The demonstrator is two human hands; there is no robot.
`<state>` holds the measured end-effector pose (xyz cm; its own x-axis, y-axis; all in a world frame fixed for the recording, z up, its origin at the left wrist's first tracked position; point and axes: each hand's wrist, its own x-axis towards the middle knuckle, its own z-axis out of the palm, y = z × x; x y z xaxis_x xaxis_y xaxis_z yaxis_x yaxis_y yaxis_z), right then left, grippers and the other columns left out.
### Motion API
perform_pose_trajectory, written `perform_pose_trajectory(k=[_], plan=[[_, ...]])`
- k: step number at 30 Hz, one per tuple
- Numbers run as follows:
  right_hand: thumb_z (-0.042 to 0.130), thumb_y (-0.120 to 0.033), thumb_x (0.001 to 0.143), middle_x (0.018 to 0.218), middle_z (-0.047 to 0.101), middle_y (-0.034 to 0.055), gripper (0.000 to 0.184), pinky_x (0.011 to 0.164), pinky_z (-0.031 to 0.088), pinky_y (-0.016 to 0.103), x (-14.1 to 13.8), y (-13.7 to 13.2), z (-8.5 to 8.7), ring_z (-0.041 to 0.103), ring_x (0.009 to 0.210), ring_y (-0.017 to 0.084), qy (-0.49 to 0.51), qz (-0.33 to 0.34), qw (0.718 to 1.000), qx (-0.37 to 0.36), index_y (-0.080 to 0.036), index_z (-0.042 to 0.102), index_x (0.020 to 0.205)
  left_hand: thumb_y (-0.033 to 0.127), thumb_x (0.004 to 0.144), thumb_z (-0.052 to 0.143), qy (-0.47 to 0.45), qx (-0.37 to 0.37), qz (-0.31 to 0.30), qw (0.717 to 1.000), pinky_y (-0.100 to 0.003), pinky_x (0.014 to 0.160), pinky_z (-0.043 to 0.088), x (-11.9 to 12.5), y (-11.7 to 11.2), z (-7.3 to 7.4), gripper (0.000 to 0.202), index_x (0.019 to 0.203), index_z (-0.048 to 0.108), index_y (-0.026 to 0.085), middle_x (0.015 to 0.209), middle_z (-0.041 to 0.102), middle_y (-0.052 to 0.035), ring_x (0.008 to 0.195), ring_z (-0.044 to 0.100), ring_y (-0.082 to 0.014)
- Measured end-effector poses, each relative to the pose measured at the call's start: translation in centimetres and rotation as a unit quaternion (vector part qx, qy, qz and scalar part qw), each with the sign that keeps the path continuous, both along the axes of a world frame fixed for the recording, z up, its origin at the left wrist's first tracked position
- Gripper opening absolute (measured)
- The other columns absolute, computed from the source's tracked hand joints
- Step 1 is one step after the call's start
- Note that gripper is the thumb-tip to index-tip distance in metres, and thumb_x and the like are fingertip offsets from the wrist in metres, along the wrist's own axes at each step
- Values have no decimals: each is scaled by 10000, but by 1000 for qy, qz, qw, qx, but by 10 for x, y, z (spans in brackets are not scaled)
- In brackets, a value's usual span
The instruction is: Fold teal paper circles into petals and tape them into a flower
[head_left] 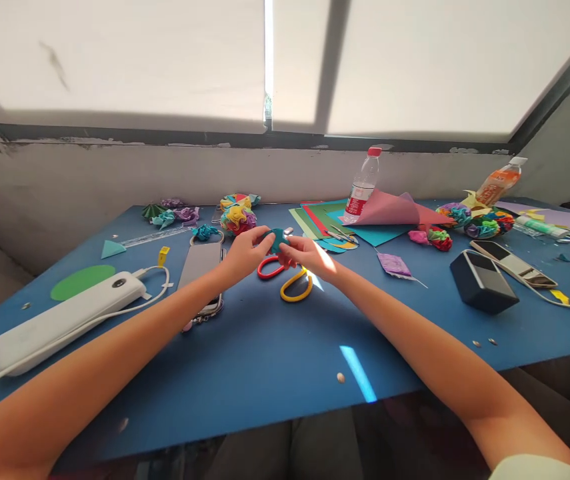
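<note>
Between my two hands is a small piece of teal paper (pixel 277 241), raised a little over the blue table. My left hand (pixel 249 252) pinches its left side and my right hand (pixel 309 255) its lower right side. How the paper is folded is too small to tell. Just below and behind my hands lie scissors with one red handle loop (pixel 267 269) and one yellow loop (pixel 296 288); their blades are hidden. A phone (pixel 199 265) with a beaded strap lies beside my left wrist. A crumpled teal paper flower (pixel 205 232) sits at its far end.
A white power bank (pixel 69 320) with a cable and a green paper disc (pixel 83 282) lie left. Behind stand colourful paper flowers (pixel 239 219), coloured sheets (pixel 315 220) and a red-capped bottle (pixel 363 187). Right are a dark box-shaped device (pixel 483 281) and another phone (pixel 513 264).
</note>
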<state>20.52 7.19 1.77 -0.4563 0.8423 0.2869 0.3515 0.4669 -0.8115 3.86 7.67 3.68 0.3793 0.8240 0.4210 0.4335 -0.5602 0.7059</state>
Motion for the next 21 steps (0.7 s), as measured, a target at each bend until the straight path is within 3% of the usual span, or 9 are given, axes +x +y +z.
perform_pose_trajectory(k=[3,6,12,14,15,18,21], plan=[[345,-470,877,667,566,17,345,564,453,237,-4,-5,-2,533,592,111,13,-6,1000,-7,-171,466,756,300,838,423,-2,-22,-1,1000,-222,496,318,1,-2,-1,226,651,459,178,552,435,38,526,413,-112],[319,-421,892,628,514,-9,306,557,420,232,-7,-4,-5,484,563,102,9,-40,999,12,-180,444,751,291,833,433,0,-46,-17,999,-213,479,338,3,-3,-4,227,638,463,177,540,479,33,510,444,-109],[351,-299,894,530,503,-14,292,535,378,233,10,4,0,463,508,108,-106,-36,993,22,-175,496,672,272,807,481,0,-93,-10,996,-208,450,383,3,-4,-2,239,600,537,165,521,582,6,475,520,-118],[416,-238,852,651,591,10,176,586,409,242,22,6,5,522,588,128,-141,-25,990,21,-170,579,846,251,811,485,-2,-105,12,994,-210,474,408,0,-3,4,251,583,537,162,526,596,-1,489,541,-119],[481,-219,810,778,632,28,210,631,426,249,28,7,8,556,673,143,-157,-16,987,20,-181,583,989,239,816,485,-4,-108,30,994,-211,496,421,-2,-1,8,257,577,534,159,539,601,-3,503,547,-116],[648,-247,681,1229,550,64,570,851,431,284,44,5,20,532,1059,216,-256,69,964,-9,-231,510,1233,216,841,487,1,-136,79,988,-221,544,444,-12,10,17,264,593,544,143,585,603,-13,547,558,-113],[696,-365,649,1349,450,55,667,979,369,299,52,-2,33,411,1235,250,-376,161,910,-66,-239,496,1273,253,892,489,27,-203,111,973,-278,602,499,-22,25,19,215,792,610,105,728,630,-45,649,599,-146]])
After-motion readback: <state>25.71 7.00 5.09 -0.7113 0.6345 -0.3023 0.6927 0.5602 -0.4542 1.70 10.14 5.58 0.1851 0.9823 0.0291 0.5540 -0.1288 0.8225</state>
